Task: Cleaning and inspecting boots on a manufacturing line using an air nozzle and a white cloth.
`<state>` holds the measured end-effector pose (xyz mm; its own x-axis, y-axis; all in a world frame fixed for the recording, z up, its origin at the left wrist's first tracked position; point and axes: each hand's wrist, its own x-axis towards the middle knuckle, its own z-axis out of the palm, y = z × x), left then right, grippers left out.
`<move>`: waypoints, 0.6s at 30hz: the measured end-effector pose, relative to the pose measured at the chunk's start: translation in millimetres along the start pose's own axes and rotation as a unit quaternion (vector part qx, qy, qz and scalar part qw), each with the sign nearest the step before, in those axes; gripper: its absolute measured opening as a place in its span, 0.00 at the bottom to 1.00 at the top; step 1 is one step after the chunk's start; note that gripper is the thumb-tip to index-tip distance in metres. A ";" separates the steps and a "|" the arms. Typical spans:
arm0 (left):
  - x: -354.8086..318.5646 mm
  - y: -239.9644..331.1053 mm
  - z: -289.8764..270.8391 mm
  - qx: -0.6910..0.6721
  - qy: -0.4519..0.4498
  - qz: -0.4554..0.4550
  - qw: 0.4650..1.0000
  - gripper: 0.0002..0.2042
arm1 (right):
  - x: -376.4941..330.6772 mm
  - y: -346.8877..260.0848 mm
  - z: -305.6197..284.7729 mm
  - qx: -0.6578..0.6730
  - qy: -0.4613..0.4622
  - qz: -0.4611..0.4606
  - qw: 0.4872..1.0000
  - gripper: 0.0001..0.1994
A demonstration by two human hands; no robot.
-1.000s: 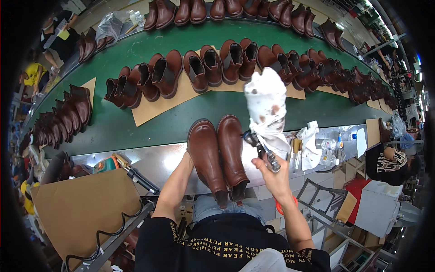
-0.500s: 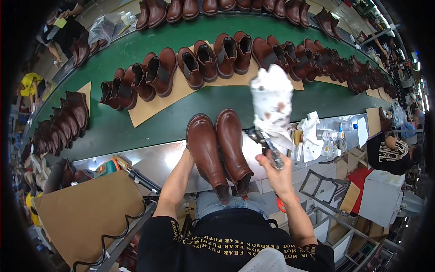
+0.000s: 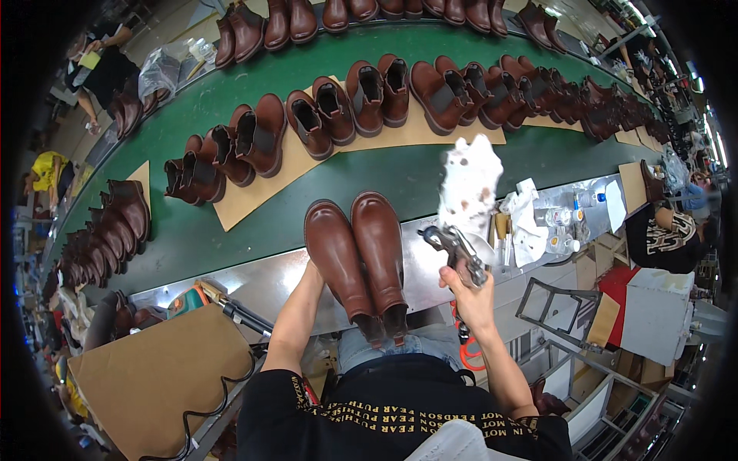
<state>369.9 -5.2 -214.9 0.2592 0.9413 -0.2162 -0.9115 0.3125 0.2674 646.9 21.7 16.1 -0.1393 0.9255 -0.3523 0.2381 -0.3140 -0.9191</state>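
Observation:
A pair of glossy brown ankle boots (image 3: 355, 257) is up in front of me, toes pointing away and shafts toward my body. My left hand (image 3: 313, 274) supports them from behind the left boot, its fingers hidden. In my right hand (image 3: 470, 296) is a metal spray gun (image 3: 461, 253), gripped by its handle, to the right of the boots. A white cloth-like bundle (image 3: 470, 180) with dark stains rises just beyond the gun; whether it is fixed to it I cannot tell. An orange coiled hose (image 3: 470, 355) shows below that hand.
More brown boots (image 3: 311, 127) stand in rows on cardboard across the green table (image 3: 307, 178). To the right lie brushes (image 3: 503, 229), white rags (image 3: 526, 230) and clear bottles (image 3: 565, 244) on the metal ledge (image 3: 430, 284). A cardboard sheet (image 3: 165, 376) lies at lower left; metal frames (image 3: 557, 307) stand at right.
The spray gun has swung slightly, and the white bundle beyond it has shifted lower and changed outline. The boots now sit closer together. The whole view has shifted a little.

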 end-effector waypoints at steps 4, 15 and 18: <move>21.4 13.8 15.2 0.005 -0.016 0.016 1.000 0.14 | -19.4 -21.5 -13.4 -0.058 0.009 -0.010 0.998 0.09; 69.8 48.9 24.8 0.178 -0.336 0.100 0.920 0.13 | 8.4 6.9 9.7 -0.106 -0.040 -0.140 0.984 0.14; 42.1 34.0 15.4 0.158 -0.296 0.110 0.936 0.13 | -7.0 -5.4 -7.8 -0.095 -0.009 -0.074 0.993 0.12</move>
<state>354.7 47.0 -200.4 0.2934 0.8637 0.4099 -0.8480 0.0371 0.5287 654.1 18.6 24.9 -0.2031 0.9540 -0.2207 0.3899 -0.1280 -0.9119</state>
